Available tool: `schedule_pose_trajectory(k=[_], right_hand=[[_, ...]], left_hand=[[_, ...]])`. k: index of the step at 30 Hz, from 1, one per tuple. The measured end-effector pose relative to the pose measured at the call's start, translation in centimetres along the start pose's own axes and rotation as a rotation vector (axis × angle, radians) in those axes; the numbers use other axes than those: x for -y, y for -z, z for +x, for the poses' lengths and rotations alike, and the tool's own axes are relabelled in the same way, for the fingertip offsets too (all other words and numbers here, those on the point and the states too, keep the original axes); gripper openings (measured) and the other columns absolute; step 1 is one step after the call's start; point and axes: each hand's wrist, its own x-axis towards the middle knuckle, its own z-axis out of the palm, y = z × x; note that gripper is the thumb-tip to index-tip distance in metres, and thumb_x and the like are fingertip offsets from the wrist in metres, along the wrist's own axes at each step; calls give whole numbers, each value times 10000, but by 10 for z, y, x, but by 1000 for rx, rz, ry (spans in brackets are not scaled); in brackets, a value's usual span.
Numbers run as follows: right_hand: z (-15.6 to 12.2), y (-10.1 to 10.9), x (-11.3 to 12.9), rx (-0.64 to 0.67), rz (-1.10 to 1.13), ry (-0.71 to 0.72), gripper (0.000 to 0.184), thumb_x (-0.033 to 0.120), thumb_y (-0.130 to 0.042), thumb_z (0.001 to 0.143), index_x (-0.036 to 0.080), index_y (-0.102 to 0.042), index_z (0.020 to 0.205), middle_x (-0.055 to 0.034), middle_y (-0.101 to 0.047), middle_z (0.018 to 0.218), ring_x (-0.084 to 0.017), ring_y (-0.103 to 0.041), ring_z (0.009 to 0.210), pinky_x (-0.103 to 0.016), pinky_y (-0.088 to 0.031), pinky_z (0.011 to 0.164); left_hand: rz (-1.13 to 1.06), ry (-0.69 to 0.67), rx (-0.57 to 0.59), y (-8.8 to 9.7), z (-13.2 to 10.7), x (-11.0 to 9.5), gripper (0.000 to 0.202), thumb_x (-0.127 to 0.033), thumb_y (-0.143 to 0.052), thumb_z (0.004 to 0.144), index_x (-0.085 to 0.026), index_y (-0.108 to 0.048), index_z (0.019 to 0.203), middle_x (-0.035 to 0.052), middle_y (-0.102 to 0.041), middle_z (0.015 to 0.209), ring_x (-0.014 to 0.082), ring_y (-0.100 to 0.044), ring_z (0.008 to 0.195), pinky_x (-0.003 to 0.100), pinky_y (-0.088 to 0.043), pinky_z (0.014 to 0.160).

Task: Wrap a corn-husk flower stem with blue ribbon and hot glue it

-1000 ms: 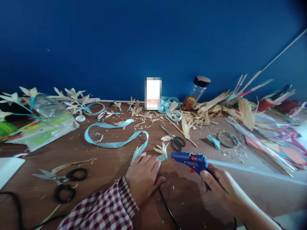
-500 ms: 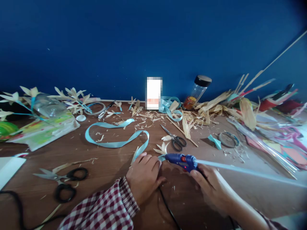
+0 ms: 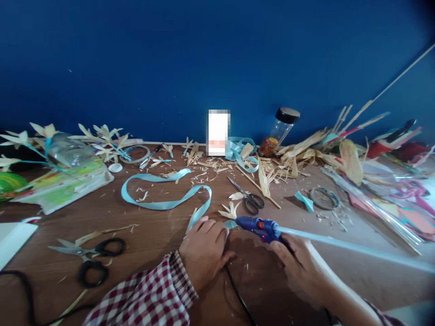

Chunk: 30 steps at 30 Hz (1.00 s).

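The glue gun (image 3: 253, 225) is in the right hand (image 3: 301, 262), whose grip is closed round the handle; its body lies to the left of that grip and a little beyond it, long axis running nearly crosswise, nozzle leftward. The nozzle tip comes right up to a short blue strip (image 3: 230, 224) at the left hand's fingertips, though whether the two touch cannot be told. The left hand (image 3: 204, 249) is the nearer to this strip: it lies palm down, fingers together, and what its grip pinches underneath is hidden. A ribbon (image 3: 166, 203) also reaches its knuckles from the far side and loops away leftward; the hand covers any join between ribbon and strip. Just beyond the nozzle lies a husk flower (image 3: 230, 210), petals fanned away and base toward the strip. Close behind it, a pair of scissors (image 3: 245, 196) rests on the counter (image 3: 152, 246), its handles toward the gun, so the far side is crowded. A long glue stick (image 3: 326, 240) juts from the gun's back to the right, beyond the right forearm. On the near side a black cord (image 3: 238, 292) runs between the hands. Larger scissors (image 3: 84, 254) lie well to the left, blades spread, while a jar (image 3: 278, 131) leans near the wall among husk shreds (image 3: 272, 172).
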Motion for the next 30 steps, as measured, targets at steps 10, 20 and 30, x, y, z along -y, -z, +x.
schedule_pose_trajectory(k=[10, 20, 30], right_hand=[[0, 3, 1, 113, -47, -11, 331, 407, -364, 947, 202, -607, 854, -8, -600, 605, -171, -554, 547, -274, -423, 586], [-3, 8, 1, 136, 24, -66, 382, 453, -333, 942, 200, -553, 759, -12, -574, 580, -175, -554, 554, -295, -419, 563], [-9, 53, -52, -324, -221, -122, 327, 468, -418, 892, 195, -566, 991, -16, -624, 642, -189, -580, 564, -297, -440, 553]], left_hand=[[8, -3, 10, -1, 0, 1, 382, -428, -609, 820, -138, -582, 1066, 73, -637, 1045, 260, -555, 996, 472, -376, 998], [-1, -6, 1, -1, -1, 2, 357, -419, -601, 826, -154, -576, 1064, 74, -638, 1048, 261, -561, 1002, 474, -379, 991], [-4, -6, -40, -2, -1, 3, 281, -313, -667, 786, -174, -597, 1020, 63, -659, 1029, 263, -594, 982, 487, -420, 943]])
